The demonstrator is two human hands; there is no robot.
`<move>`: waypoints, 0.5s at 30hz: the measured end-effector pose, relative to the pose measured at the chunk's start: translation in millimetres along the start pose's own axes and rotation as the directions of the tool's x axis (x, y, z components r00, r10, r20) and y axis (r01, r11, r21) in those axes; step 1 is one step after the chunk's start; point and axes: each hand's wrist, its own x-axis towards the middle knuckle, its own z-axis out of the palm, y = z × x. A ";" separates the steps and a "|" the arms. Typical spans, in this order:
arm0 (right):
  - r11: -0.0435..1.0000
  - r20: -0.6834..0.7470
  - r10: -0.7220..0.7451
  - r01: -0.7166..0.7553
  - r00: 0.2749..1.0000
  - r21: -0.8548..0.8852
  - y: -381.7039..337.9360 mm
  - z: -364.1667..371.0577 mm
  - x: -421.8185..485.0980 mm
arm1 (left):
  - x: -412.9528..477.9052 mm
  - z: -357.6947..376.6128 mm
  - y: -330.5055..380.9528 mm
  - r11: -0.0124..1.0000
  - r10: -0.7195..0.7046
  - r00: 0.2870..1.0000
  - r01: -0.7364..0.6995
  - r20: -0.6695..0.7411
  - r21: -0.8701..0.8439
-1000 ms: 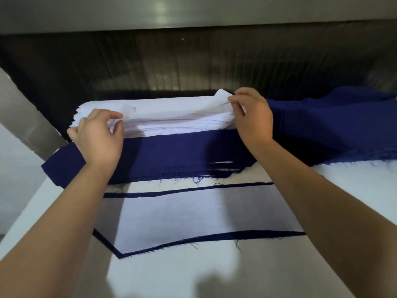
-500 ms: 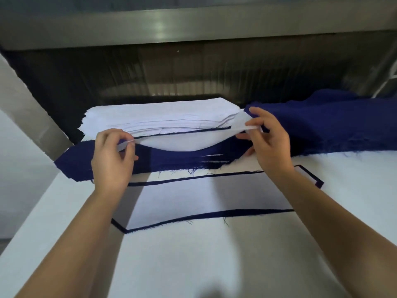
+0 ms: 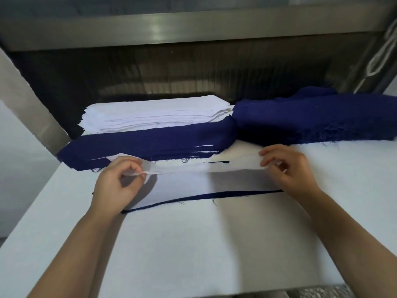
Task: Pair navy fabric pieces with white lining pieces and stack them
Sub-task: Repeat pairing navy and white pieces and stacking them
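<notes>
The lining [image 3: 193, 169], a thin white strip of cloth, was stretched nearly level between the two hands, just above the worktop [image 3: 193, 244] and in front of the stacks. Its left end was pinched between the thumb and curled fingers [image 3: 131, 166] of the left hand [image 3: 113, 186], with a small corner of cloth sticking up past the grip. Its right end was pinched the same way by the fingers [image 3: 270, 160] of the right hand [image 3: 287, 168], whose other fingers were bent above the cloth. Between the grips the lining sagged only a little and cast a shadow on what lay beneath. Directly under it lay a pair [image 3: 182, 190], white cloth on top of a navy piece, flat on the worktop; the navy showed as a thin frayed line along the near edge and as a short dash at the far edge. Whether the held lining touched this pair could not be told. Just behind lay the navy stack [image 3: 150, 145], its frayed edges facing the person, with a few white layers showing in its right part. On top of it sat the white stack [image 3: 154, 115], many layers deep. To the right a loose navy heap [image 3: 300, 117] sprawled across the worktop, touching both stacks. Behind everything was a dark recess under a metal rail [image 3: 193, 24], and a white cord [image 3: 382, 50] hung at the upper right.
</notes>
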 end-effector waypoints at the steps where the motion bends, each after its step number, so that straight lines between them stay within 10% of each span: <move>1: 1.000 -0.002 0.019 -0.019 1.000 0.021 0.4 -1.6 -1.7 | -2.9 0.2 0.8 1.000 -0.017 1.000 0.017 -0.012 -0.011; 15: 0.889 -0.291 0.457 -0.423 0.840 0.177 16.1 -7.7 -3.1 | -3.2 -1.7 -12.2 0.915 -0.397 0.896 0.368 -0.200 -0.166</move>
